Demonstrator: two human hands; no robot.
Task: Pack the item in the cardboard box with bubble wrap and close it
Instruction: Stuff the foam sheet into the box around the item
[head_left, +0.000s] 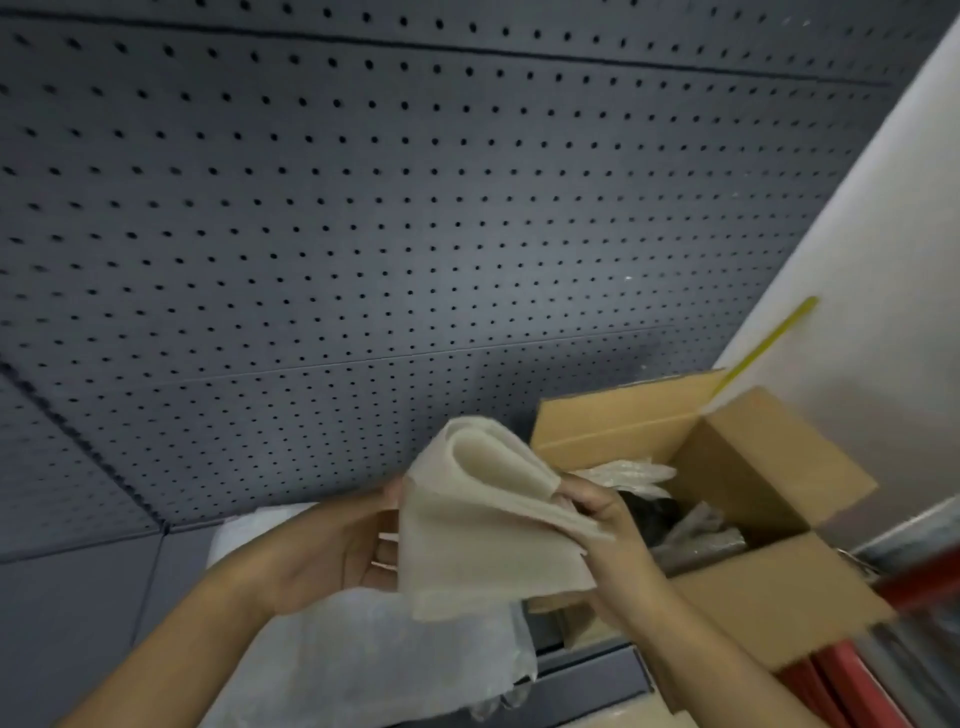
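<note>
A folded sheet of cream bubble wrap (483, 525) is held up between both hands, just left of the open cardboard box (748, 467). My left hand (337, 556) supports the sheet's left edge from behind. My right hand (602, 514) pinches its right edge over the box's near-left corner. All the box flaps stand open. Inside lie a dark item (652, 512) and more bubble wrap (623, 475), partly hidden by my right hand.
A loose clear bubble wrap sheet (374, 660) lies below my hands. A grey pegboard wall (363, 234) fills the background, with a white wall (883, 260) on the right. Red bars (852, 680) run under the box at lower right.
</note>
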